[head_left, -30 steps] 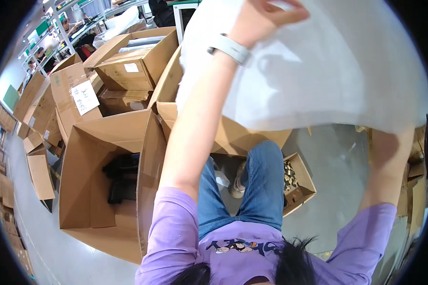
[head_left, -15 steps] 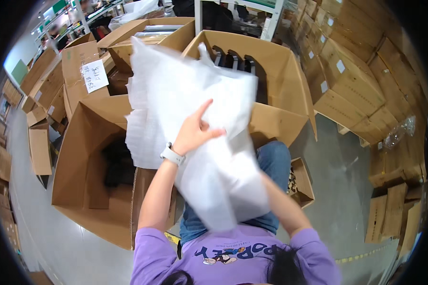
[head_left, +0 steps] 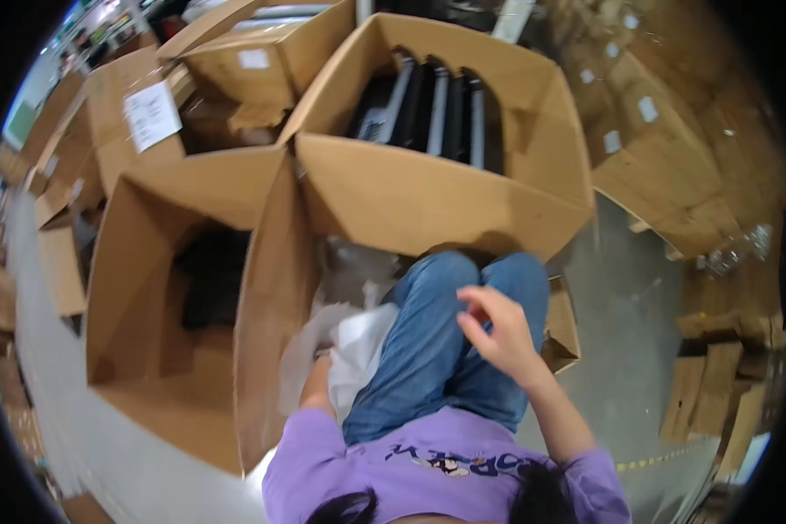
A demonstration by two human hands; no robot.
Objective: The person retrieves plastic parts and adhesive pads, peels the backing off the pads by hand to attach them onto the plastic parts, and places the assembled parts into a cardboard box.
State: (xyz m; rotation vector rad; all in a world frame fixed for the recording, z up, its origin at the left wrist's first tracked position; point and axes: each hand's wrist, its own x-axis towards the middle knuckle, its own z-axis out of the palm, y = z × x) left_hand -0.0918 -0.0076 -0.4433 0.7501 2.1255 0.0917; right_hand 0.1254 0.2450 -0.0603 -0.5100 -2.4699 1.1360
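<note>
A crumpled white foam packing sheet hangs low between the left box's wall and my left leg. My left forearm reaches down into it; the fingers of that hand are hidden behind the white material, so its grip does not show. Over my right thigh hovers my right hand, empty, its thumb and forefinger apart and the fingers loosely bent. Directly ahead stands a large open cardboard box holding several dark, flat parts upright in a row.
Left of me is a deep open carton with something black inside. A small box sits beside my right knee. Cartons stand stacked at the right; another open box is at the far left. Clear plastic lies near my knees.
The white sheet, spread high before me earlier, has dropped to my lower left with my left arm. My right hand has come away from it, and the box ahead is now uncovered.
</note>
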